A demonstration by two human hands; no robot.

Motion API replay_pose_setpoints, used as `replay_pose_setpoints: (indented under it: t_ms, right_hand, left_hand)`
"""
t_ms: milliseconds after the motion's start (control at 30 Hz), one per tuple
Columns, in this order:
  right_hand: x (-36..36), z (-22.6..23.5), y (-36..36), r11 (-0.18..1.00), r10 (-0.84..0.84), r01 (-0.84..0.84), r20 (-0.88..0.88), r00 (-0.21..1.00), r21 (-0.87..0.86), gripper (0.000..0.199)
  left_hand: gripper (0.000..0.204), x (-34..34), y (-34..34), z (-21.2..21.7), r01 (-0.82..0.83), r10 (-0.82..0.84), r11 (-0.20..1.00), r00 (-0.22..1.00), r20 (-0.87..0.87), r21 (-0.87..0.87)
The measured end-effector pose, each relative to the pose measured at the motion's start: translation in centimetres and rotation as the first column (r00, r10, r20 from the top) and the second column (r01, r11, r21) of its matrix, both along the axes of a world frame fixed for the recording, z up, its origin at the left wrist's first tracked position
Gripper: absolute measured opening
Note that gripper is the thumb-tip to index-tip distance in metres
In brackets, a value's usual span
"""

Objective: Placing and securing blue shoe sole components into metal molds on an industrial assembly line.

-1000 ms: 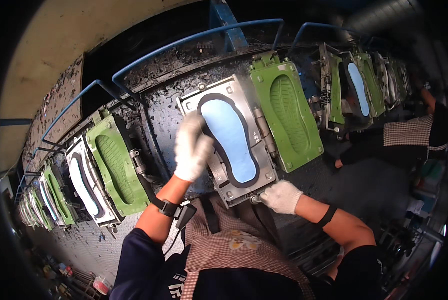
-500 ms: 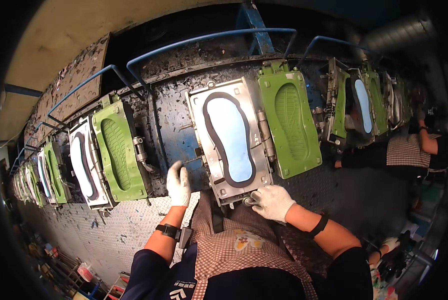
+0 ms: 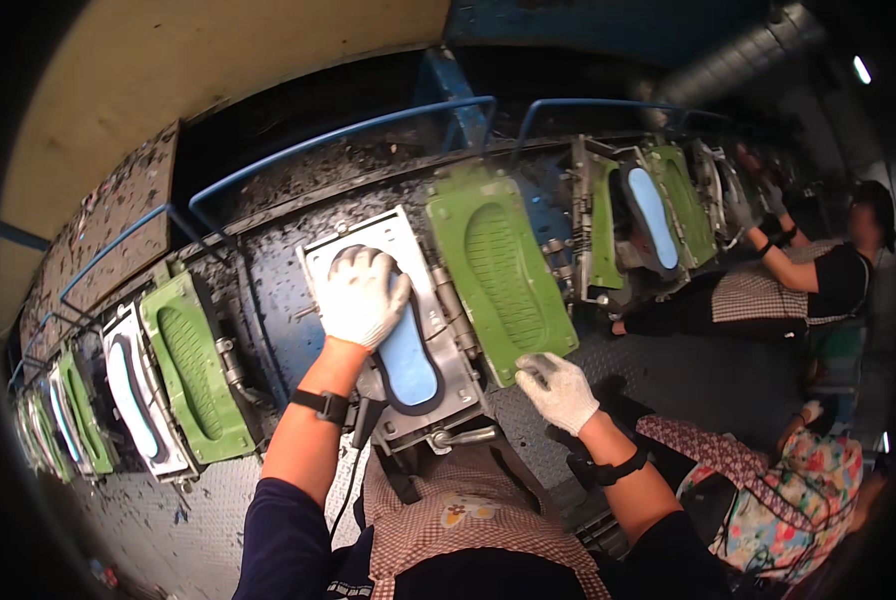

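Pale-blue sole (image 3: 406, 362) in open metal mould (image 3: 400, 330), prob. rubbery, L hand (image 3: 363, 296) atop.

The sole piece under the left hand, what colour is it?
Pale blue sole piece, clearest in the head view.

No packages, labels, signs or screens visible.

A shoe-sole factory floor. Shown by a long curved line of open metal moulds (image 3: 393, 330) with sole-shaped cavities, hinged green lids (image 3: 498, 270), blue guard rails (image 3: 348, 135) above, grimy dark machine face, overhead duct (image 3: 738, 60). Gloved, aproned workers (image 3: 818, 285) stationed side by side at neighbouring moulds along the line.
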State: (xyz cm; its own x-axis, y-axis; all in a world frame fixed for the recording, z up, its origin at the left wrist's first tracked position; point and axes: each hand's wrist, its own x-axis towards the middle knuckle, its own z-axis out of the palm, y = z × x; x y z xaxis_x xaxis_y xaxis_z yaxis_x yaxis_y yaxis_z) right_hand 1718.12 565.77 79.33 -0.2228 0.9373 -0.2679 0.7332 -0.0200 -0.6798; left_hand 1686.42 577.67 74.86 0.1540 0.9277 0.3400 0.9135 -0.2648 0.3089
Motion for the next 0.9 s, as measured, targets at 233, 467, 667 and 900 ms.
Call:
replay_pose_setpoints:
  t_ms: [233,467,667,900]
  right_hand:
    - [16.0,-1.8,7.6,0.930,-0.259,0.194,0.185,0.948,0.311,0.021]
    - [24.3,-6.4,20.3,0.915,-0.081,-0.197,0.639,0.765,0.353,0.024]
    - [24.9,-8.6,29.6,0.859,0.225,-0.511,0.920,0.321,-0.032,0.038]
    - [31.2,-6.9,29.3,0.916,0.260,-0.398,0.681,0.685,0.051,0.054]
  left_hand:
    - [0.022,1.4,0.7,-0.3,-0.011,0.006,0.998,0.996,-0.088,-0.056]
    - [0.049,1.8,0.4,-0.5,-0.081,0.055,0.983,0.986,-0.156,-0.162]
    - [0.048,2.1,0.3,-0.8,-0.134,0.064,0.948,0.968,-0.241,-0.289]
    - [0.059,26.3,-1.1,0.9,-0.034,0.091,0.977,0.959,0.267,-0.211]
